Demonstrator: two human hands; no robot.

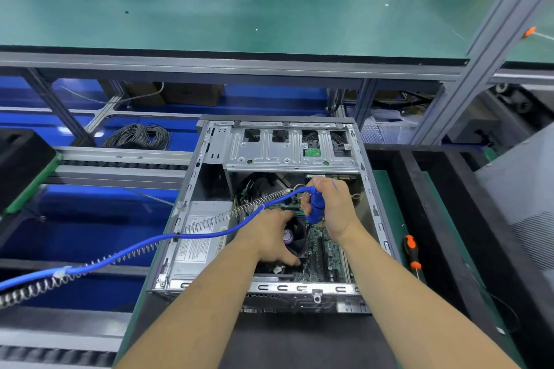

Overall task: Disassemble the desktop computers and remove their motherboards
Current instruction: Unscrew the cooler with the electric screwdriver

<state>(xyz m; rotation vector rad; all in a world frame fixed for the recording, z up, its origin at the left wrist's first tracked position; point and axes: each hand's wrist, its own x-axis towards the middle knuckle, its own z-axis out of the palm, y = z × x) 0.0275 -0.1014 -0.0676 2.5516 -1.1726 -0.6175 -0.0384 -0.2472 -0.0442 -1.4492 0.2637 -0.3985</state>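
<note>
Head view of an open grey sheet-metal desktop computer case [209, 141] lying on its side on the green-matted worktop [386, 189], its open face upward so that the interior can be reached from above. Inside the case, toward its near right corner, lies the green printed motherboard [328, 252], not yet removed. The right hand [332, 207], its grip closed around a blue-handled powered screwdriver [316, 208], holds the tool upright over the board, presumably to drive straight down onto a screw; the tip is hidden. A blue cable with a coiled metal spring guard [168, 238] trails left from the tool, out over the case wall. The left hand [269, 237] rests on the black round cooler fan [295, 237] at the centre of the case, fingers curled over its near edge, probably steadying it. An orange-and-black hand screwdriver [412, 252] lies on the worktop just right of the case, within reach.
</note>
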